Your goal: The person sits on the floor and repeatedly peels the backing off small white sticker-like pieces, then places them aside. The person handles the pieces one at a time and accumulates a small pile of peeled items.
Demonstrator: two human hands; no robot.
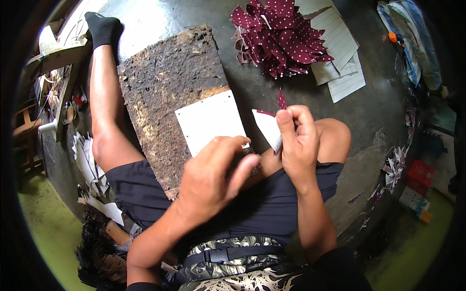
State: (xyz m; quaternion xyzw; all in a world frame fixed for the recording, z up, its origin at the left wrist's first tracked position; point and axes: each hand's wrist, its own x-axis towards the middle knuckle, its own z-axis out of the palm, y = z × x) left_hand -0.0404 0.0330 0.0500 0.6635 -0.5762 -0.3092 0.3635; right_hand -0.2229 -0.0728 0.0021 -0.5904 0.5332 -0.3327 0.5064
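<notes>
Between the thumb and curled fingers of my right hand (298,140) is a white triangular piece (267,127) with a maroon edge. A pointed scrap of maroon polka-dot fabric (281,99) sticks up from the same grip; how the two join is hidden by the fingers. My left hand (211,174) hovers at the near edge of a white square sheet (208,119) with small dark dots near its rim. Its thumb and index finger are apart with nothing held between them. Under the sheet lies a rough, worn brown board (170,77), resting against my legs.
A heap of maroon polka-dot fabric pieces (281,39) sits beyond my right hand, beside lined paper sheets (347,82). White scraps (90,160) lie left of my leg, more scraps (395,167) at the right. A wooden frame (63,97) stands far left, a striped sack (410,39) far right.
</notes>
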